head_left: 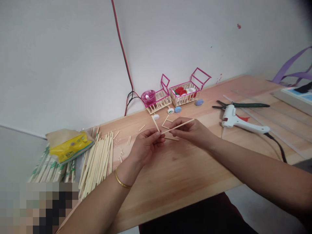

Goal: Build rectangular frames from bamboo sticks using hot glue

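My left hand (pixel 149 143) is closed, pinching a short wooden stick (pixel 155 123) that points up and away from me. A longer wooden stick (pixel 182 124) slants up to the right, gripped in the closed fingers of my right hand (pixel 193 132). The ends of both sticks meet at an angle by my left fingertips; I cannot tell whether they are joined. Just behind my hands, a bent piece of cut sticks (pixel 165 122) lies on the wooden table (pixel 175 178). Another cut stick (pixel 172 138) lies under my right hand.
Two miniature stick carts (pixel 158 105) (pixel 185 94) stand by the wall, with bottle caps (pixel 177 109) in front. A white glue gun (pixel 230 118) and pliers (pixel 251 105) lie right. Left are loose sticks (pixel 97 159), a yellow packet (pixel 71 148) and wrapped chopsticks (pixel 47 165).
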Motion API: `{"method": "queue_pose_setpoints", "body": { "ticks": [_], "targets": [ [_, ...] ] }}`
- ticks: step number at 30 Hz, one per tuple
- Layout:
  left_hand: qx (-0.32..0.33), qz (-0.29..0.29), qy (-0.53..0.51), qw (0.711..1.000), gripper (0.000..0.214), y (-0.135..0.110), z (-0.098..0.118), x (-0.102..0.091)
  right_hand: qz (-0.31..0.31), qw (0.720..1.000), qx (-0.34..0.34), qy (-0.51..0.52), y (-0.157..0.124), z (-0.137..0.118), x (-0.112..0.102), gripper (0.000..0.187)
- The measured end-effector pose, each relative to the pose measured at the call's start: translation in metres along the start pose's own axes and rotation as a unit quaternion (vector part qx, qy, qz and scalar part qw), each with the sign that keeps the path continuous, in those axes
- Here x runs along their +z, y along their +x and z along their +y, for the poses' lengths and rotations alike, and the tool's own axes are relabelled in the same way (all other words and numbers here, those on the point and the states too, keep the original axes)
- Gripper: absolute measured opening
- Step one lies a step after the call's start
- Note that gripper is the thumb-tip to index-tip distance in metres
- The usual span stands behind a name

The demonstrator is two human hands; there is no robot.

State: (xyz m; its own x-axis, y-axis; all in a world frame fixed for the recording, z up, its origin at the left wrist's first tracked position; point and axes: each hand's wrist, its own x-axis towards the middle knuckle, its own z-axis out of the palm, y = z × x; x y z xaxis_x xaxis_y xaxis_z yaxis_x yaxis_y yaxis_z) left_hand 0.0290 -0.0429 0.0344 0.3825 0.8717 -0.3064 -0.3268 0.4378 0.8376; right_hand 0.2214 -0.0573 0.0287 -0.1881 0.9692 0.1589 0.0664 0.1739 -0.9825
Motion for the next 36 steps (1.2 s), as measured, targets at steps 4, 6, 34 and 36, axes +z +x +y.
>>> {"method": "queue_pose_setpoints", "body": {
  "ticks": [4,6,34,36],
  "targets": [
    [0.020,0.003,-0.008,1.000,0.021,0.004,-0.001,-0.004,0.004,0.995,-0.053,-0.088,-0.002,-0.001,0.002,0.018],
    [0.026,-0.002,-0.006,1.000,0.022,0.005,-0.002,-0.006,0.000,0.993,-0.084,-0.087,-0.003,-0.002,0.003,0.019],
    [0.188,0.039,0.275,0.942,0.021,-0.001,-0.004,-0.004,-0.018,0.956,-0.137,-0.259,0.002,-0.005,-0.009,0.029],
    [0.184,0.039,0.270,0.944,0.021,-0.001,-0.003,-0.005,-0.042,0.960,-0.115,-0.253,0.001,-0.004,-0.007,0.024]
  ]
}}
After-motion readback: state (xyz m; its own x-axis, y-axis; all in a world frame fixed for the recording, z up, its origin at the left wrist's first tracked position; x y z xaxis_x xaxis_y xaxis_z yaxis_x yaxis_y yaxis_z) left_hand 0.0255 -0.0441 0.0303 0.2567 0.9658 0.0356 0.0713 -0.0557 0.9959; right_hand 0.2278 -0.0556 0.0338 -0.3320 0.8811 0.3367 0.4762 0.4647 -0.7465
